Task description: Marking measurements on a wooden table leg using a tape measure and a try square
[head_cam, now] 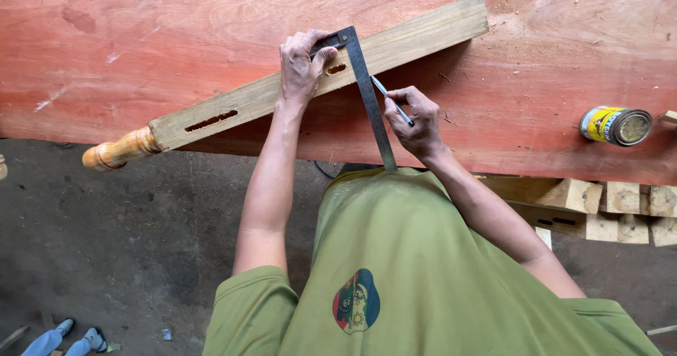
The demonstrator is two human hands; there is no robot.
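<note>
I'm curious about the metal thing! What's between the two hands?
In the head view, the steel square's long blade runs between the left hand and the right hand, which holds a pen.
</note>
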